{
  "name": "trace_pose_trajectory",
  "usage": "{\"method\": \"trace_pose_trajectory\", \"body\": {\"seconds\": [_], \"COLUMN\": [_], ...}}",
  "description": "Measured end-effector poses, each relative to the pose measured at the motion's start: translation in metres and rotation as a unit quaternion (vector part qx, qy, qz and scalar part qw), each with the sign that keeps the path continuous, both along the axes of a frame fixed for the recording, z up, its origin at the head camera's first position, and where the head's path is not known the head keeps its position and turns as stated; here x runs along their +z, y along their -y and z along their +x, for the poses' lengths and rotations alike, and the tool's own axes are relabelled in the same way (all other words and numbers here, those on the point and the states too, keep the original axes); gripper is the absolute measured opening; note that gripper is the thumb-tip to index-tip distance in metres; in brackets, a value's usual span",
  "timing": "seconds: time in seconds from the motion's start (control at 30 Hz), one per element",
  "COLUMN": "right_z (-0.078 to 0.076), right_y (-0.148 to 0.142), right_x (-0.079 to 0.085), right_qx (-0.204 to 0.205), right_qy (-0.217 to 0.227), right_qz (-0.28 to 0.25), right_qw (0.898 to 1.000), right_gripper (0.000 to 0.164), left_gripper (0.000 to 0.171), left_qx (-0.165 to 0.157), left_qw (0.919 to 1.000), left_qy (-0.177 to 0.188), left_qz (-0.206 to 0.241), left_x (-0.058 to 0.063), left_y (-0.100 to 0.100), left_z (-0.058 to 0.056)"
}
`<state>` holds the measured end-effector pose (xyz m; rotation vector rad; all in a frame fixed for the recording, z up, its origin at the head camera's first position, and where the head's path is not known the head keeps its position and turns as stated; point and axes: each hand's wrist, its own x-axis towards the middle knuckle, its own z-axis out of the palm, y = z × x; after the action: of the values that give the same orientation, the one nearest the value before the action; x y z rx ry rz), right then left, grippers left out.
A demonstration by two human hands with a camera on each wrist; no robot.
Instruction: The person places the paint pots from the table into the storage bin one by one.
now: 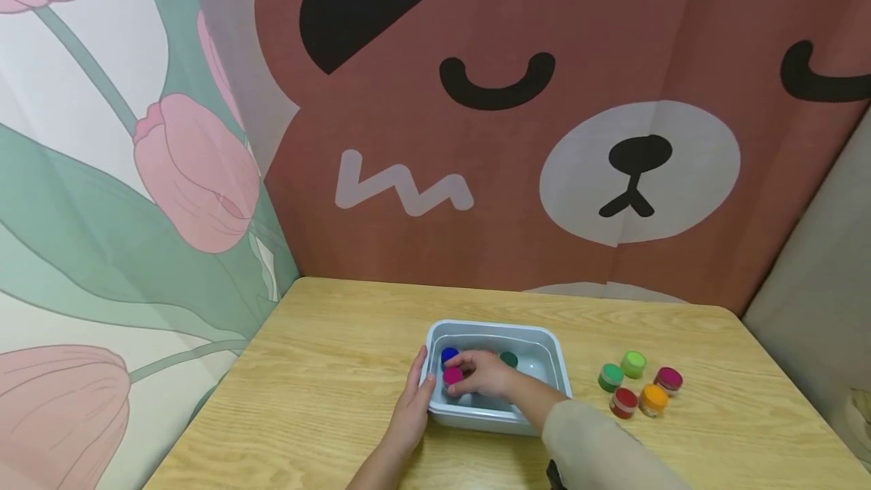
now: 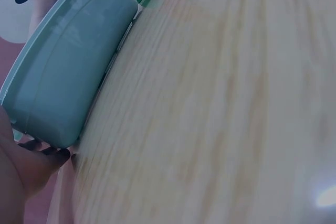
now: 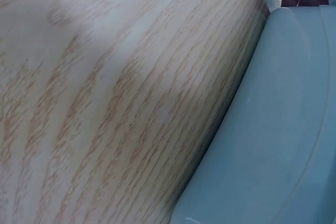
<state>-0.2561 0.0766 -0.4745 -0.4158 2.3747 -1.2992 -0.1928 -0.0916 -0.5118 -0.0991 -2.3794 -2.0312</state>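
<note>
A light blue plastic tub (image 1: 500, 416) sits on the table. My left hand (image 1: 410, 407) holds its left side, the thumb near the rim and the fingers along the outer wall; the left wrist view shows fingertips (image 2: 59, 157) at the tub's lower end. My right hand (image 1: 485, 374) reaches inside and pinches a small pink-lidded pot (image 1: 452, 377) between thumb and fingers. Just behind it in the tub is a blue-lidded pot (image 1: 449, 355). A dark green pot (image 1: 508, 359) is beyond the right hand, which partly covers a reddish one.
Several small pots stand grouped on the table (image 1: 327, 369) right of the tub: green (image 1: 611, 377), light green (image 1: 633, 364), magenta (image 1: 669, 379), red (image 1: 624, 403) and orange (image 1: 654, 400). A bear-patterned curtain (image 1: 503, 248) hangs behind the table, a tulip-patterned one (image 1: 197, 172) at left.
</note>
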Motion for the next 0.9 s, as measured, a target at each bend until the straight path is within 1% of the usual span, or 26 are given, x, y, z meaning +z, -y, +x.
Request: {"method": "trace_pose_trajectory", "body": {"seconds": [0.17,0.33,0.57,0.77,0.9], "right_z": [0.000,0.001,0.000,-0.003,-0.002], "right_y": [0.003,0.005,0.010,0.012,0.012], "right_x": [0.000,0.001,0.000,-0.001,-0.001], "right_qx": [-0.002,-0.003,-0.008,-0.005,-0.009], "right_qy": [0.004,-0.013,-0.049,-0.048,-0.044], "right_qz": [0.003,0.012,0.055,0.082,0.078], "right_qw": [1.000,1.000,0.997,0.995,0.996], "right_gripper": [0.047,0.046,0.044,0.045,0.046], "left_gripper": [0.055,0.055,0.055,0.055,0.055], "left_qx": [-0.005,-0.008,-0.003,-0.004,-0.005], "left_qw": [1.0000,1.0000,1.0000,1.0000,0.9999], "left_qy": [0.000,0.001,-0.003,0.007,0.010], "left_qz": [0.000,0.000,0.006,0.004,0.005], "left_x": [0.001,0.000,0.000,-0.002,-0.002], "left_y": [0.000,0.001,0.000,0.000,0.000], "left_z": [-0.001,-0.002,-0.001,-0.001,-0.001]}}
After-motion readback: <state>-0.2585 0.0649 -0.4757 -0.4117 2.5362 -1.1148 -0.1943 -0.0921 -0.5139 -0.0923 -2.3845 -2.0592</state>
